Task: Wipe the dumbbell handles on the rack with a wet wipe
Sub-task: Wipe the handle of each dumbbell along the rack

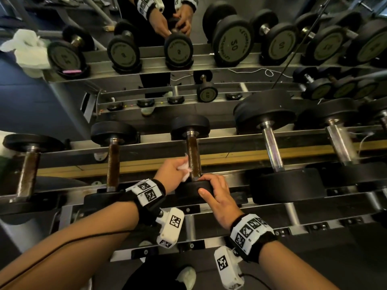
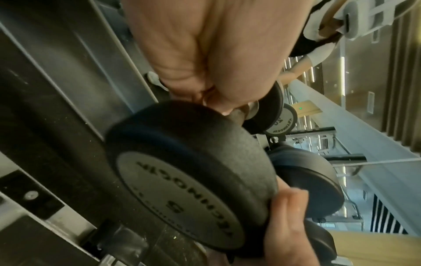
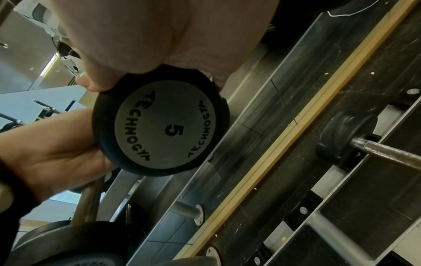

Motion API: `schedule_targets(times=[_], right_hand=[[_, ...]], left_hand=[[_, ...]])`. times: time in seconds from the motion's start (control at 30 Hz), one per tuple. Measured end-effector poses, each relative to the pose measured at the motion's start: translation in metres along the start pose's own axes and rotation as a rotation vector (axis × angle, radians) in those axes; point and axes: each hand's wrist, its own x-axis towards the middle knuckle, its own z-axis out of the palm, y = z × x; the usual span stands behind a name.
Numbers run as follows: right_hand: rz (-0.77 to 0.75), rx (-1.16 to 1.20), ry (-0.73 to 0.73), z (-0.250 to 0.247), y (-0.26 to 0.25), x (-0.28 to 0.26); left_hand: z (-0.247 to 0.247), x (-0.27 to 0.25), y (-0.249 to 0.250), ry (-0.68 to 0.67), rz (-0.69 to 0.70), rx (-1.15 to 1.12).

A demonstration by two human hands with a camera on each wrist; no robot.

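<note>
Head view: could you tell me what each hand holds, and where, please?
The left hand pinches the wet wipe against the handle; right hand grips the dumbbell's near head.

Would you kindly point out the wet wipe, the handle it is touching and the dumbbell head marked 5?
wet wipe [image 1: 184,167]: head view, on its crumpled white bulge beside the handle.
handle [image 1: 193,153]: head view, mid-shaft, on the brown grip.
dumbbell head marked 5 [image 3: 166,126]: right wrist view, on its grey face.

A gym — racked dumbbells [image 1: 270,147] facing a mirror [image 1: 188,28].
</note>
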Motion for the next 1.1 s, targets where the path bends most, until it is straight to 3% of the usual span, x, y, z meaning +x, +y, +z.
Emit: schedule_targets(times=[0.1,0.17,0.27,0.4,0.47,0.67,0.83,0.97,1.1], right_hand=[[-0.010,0.003,0.008,0.000,0.000,0.000],[-0.013,-0.004,0.005,0.000,0.001,0.000],[-0.005,0.005,0.008,0.001,0.003,0.001],[-0.004,0.000,0.020,0.002,0.003,0.000],[-0.001,0.007,0.018,0.002,0.002,0.000],[0.014,0.020,0.015,0.002,-0.001,-0.001],[0.013,0.013,0.005,0.002,-0.001,-0.001],[0.020,0.002,0.001,0.000,0.000,-0.001],[0.015,0.000,0.006,0.001,0.000,-0.001]], left_hand=[[-0.007,-0.005,-0.001,-0.070,-0.032,0.130],[-0.008,-0.004,0.004,-0.066,-0.025,0.084],[-0.006,0.003,0.016,0.059,-0.033,-0.104],[-0.003,0.016,0.025,0.183,-0.024,-0.146],[-0.002,0.014,0.022,0.164,-0.010,-0.148],[-0.002,-0.004,0.007,-0.082,-0.100,-0.090],[-0.005,0.008,0.022,0.049,-0.180,-0.310],[-0.007,0.024,0.024,0.145,-0.077,-0.316],[-0.006,0.021,0.011,0.184,0.114,0.035]])
